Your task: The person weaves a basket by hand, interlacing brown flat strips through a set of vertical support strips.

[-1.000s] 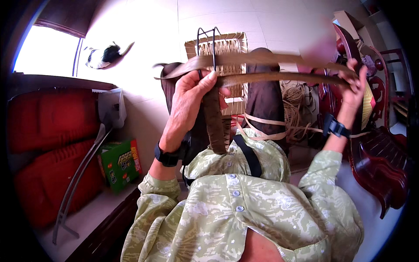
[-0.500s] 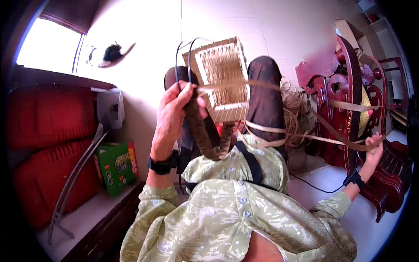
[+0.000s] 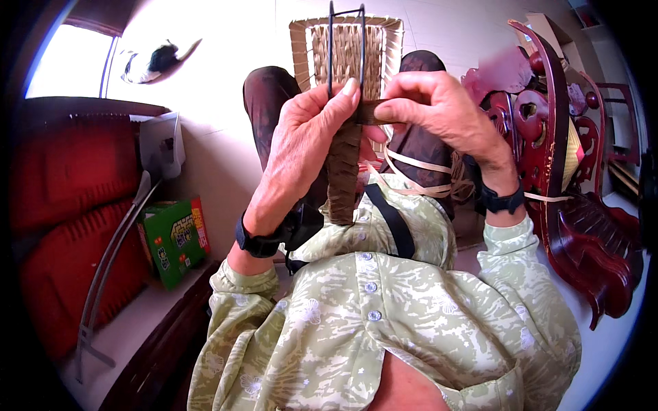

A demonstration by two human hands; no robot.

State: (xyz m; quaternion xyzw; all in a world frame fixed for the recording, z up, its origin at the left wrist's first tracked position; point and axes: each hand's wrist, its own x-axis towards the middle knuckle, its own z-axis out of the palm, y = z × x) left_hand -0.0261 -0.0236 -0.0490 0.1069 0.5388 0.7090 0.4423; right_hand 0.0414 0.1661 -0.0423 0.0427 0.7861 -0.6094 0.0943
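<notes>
Woven brown strap [image 3: 343, 171], light and floppy: we pinch its top, left hand [image 3: 301, 144] and right hand [image 3: 439, 113] fingers closed, basket [image 3: 346, 48] at 12.

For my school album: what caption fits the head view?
Both hands, left and right, pinch a strip on a woven basket.

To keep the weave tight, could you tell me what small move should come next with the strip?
Probably pull the strip snug across the frame: the right hand pinches its end beside the left hand, which grips the woven band.
</notes>
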